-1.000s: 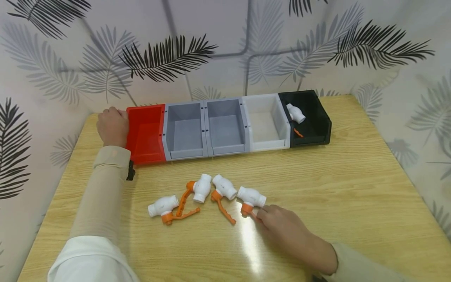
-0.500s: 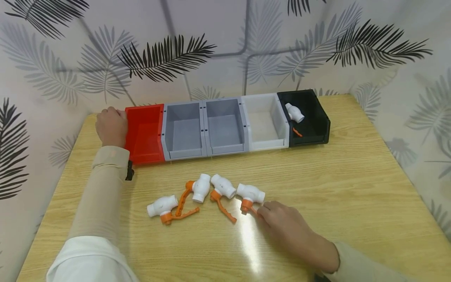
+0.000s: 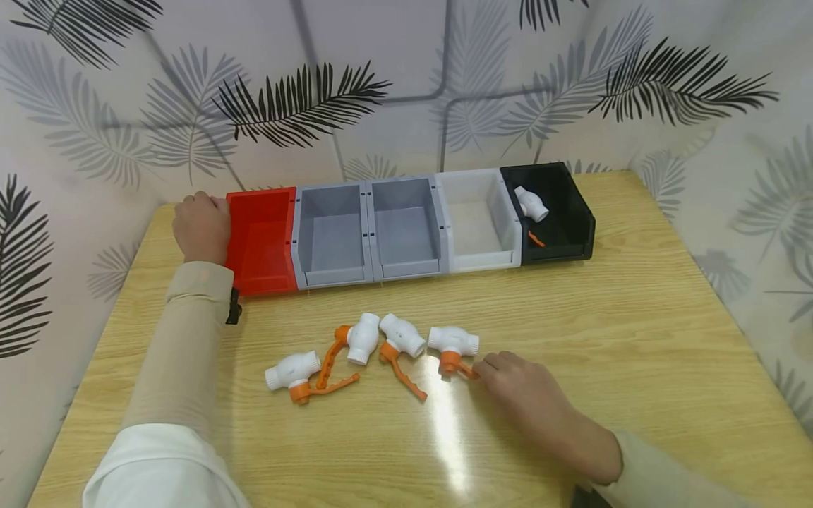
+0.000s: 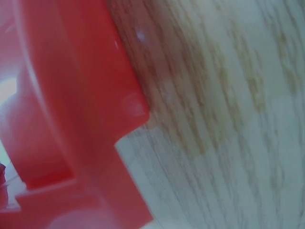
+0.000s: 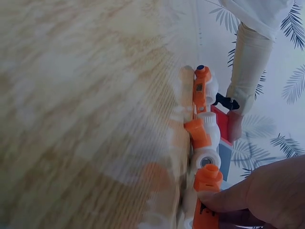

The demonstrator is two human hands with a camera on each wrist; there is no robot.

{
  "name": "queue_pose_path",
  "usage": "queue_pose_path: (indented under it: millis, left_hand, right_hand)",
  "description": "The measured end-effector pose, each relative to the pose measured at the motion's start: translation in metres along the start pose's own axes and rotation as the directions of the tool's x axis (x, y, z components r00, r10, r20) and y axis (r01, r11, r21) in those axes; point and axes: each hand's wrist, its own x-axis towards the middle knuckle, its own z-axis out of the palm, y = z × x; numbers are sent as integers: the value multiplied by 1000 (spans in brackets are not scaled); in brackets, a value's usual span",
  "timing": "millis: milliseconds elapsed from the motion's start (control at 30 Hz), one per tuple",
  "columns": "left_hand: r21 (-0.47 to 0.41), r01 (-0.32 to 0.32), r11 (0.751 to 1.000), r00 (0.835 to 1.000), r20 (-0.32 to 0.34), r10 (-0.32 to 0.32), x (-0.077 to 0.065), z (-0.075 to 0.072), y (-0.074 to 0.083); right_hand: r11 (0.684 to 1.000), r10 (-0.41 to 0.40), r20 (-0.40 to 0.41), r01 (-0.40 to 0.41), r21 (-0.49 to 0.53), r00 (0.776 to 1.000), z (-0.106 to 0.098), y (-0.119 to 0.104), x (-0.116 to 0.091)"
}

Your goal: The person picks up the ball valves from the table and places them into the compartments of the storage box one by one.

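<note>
My right hand [image 3: 530,402] pinches the end of the orange lever handle of a white plastic ball valve [image 3: 454,341], the rightmost in a loose row on the table. In the right wrist view, thumb and finger sit against that orange handle [image 5: 206,217]. Three similar valves lie to its left: one nearby [image 3: 404,336], one standing more upright [image 3: 364,339], and one at the far left [image 3: 294,371] whose handle meets its neighbour's. My left hand [image 3: 202,227] grips the left side of the red bin [image 3: 263,243]; its fingertips are hidden. The red bin wall [image 4: 90,95] fills much of the left wrist view.
Two grey bins [image 3: 335,236], a white bin [image 3: 479,226] and a black bin [image 3: 565,226] continue the row rightward from the red one. Inside the black bin lies another white valve [image 3: 532,204], its orange handle partly showing. A leaf-patterned curtain [image 3: 406,85] hangs behind the wooden table [image 3: 603,331].
My right hand has shifted slightly up and right, and the pinched valve has moved slightly up and turned, its body now nearly level. The left hand stays at the red bin.
</note>
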Motion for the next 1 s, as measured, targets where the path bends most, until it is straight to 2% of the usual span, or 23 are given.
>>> queue_pose_path:
  millis: [167,533,767,900,1000]
  left_hand:
    - [-9,-5,1000,1000,-13,5,1,1,0]
    - [1,-6,1000,1000,17,6,4,2,-3]
    - [3,-6,1000,1000,-24,6,2,3,-2]
    - [9,-10,1000,999,-49,10,2,5,-2]
    - [23,-8,1000,999,-46,9,3,5,-2]
  right_hand:
    - [1000,-6,-12,6,10,1000,-4,3,0]
    - [999,14,-99,-11,38,995,-20,14,5]
    - [998,46,-180,-39,42,983,-35,31,12]
    - [995,90,-178,-83,49,980,-44,41,17]
    - [991,127,-145,-121,48,981,-47,50,21]
